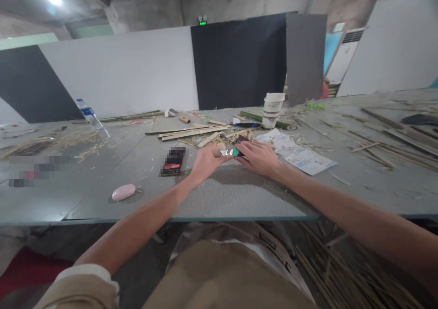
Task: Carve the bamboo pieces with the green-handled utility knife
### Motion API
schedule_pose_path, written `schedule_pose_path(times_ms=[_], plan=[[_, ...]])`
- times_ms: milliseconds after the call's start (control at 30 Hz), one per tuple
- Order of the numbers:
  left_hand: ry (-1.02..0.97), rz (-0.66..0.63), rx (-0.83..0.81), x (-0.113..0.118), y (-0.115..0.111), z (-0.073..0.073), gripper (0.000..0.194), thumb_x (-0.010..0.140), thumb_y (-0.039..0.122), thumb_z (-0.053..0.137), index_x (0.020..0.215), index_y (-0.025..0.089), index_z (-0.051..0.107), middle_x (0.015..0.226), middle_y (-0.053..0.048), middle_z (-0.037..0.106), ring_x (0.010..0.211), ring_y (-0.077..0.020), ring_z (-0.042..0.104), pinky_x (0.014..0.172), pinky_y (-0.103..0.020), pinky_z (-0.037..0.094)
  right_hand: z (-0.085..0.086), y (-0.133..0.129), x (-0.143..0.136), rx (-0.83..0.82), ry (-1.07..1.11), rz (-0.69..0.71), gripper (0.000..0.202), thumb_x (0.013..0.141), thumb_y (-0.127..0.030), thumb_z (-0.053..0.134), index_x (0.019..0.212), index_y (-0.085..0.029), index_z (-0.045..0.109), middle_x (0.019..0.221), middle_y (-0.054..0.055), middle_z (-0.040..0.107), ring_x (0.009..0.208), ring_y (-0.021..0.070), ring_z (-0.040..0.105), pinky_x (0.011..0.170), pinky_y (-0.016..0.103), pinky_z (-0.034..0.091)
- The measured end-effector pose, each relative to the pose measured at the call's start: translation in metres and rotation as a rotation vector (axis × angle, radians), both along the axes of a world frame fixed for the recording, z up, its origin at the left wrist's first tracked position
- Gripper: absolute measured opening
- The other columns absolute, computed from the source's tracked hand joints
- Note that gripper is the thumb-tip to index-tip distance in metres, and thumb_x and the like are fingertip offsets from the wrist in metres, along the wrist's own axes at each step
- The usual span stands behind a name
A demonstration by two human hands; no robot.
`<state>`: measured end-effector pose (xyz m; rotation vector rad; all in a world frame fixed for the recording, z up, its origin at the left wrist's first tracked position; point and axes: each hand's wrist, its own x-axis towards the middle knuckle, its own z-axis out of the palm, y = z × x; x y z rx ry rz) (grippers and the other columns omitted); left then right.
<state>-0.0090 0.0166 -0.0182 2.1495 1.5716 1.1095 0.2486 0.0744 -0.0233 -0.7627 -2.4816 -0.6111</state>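
A green cutter (pixel 236 151) lies at the centre of things, held low over the near part of the table between the two hands, its bright metal end pointing left toward a short pale-brown piece (pixel 216 152), probably bamboo. The right hand (pixel 260 157) has its fingers curled closely round the cutter; the left hand (pixel 205 161) has its fingers pinched on the pale piece, which they largely cover. Whether metal and piece actually touch is too small to tell. The step in hand looks like trimming or shaving the piece, and the next move would seem to call for a firm left pinch, with those fingertips kept out of the edge's path, and a short, controlled push from the right. Just beyond the hands lie curled shavings (pixel 224 139) and flat pale strips (pixel 193 133), with a lidded paper cup (pixel 273 110) behind. Printed paper sheets (pixel 308 157) spread to the right of the right hand, and a phone (pixel 177 163) lies left of the left hand. Farther out on the table (pixel 239 204) are a pink oval object (pixel 123 192), a tilted water bottle (pixel 88 112) and, far right, scattered thin sticks (pixel 390 151).
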Motion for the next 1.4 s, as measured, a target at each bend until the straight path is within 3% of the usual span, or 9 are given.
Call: schedule_pose_path(times_ms=[333,600,1000,1400], plan=[[-0.001,0.059,-0.042,0.005,-0.005,0.006,0.037,0.109,0.046,0.075,0.131,0.016,0.074,0.129,-0.01,0.077,0.111,-0.0241,0.077,0.098,-0.045,0.069,-0.001,-0.007,-0.006,-0.071,0.05,-0.082,0.043,0.111,-0.051,0.068,0.133,-0.015,0.069,0.123,0.008,0.071,0.109,0.0159,0.07,0.098,0.036,0.065],[-0.102,0.094,-0.042,0.004,-0.006,0.004,0.038,0.111,0.047,0.072,0.132,0.016,0.074,0.127,-0.01,0.077,0.107,-0.0229,0.077,0.094,-0.042,0.069,0.0,-0.002,0.001,-0.142,0.237,-0.268,0.046,0.111,-0.052,0.067,0.137,-0.014,0.067,0.121,0.008,0.07,0.104,0.0149,0.07,0.093,0.034,0.065],[-0.03,0.083,-0.04,0.006,-0.003,0.001,0.036,0.11,0.045,0.074,0.133,0.017,0.073,0.13,-0.011,0.076,0.11,-0.0233,0.076,0.096,-0.044,0.069,0.001,-0.003,-0.003,-0.207,0.074,-0.091,0.045,0.111,-0.053,0.067,0.136,-0.015,0.068,0.122,0.008,0.071,0.106,0.0152,0.07,0.094,0.035,0.065],[0.009,0.037,-0.05,0.005,-0.007,0.006,0.035,0.11,0.046,0.074,0.128,0.016,0.074,0.124,-0.01,0.077,0.105,-0.0218,0.076,0.094,-0.042,0.069,0.002,-0.001,-0.001,-0.18,0.034,-0.045,0.046,0.111,-0.052,0.067,0.138,-0.015,0.067,0.126,0.009,0.07,0.108,0.0159,0.069,0.096,0.036,0.065]])
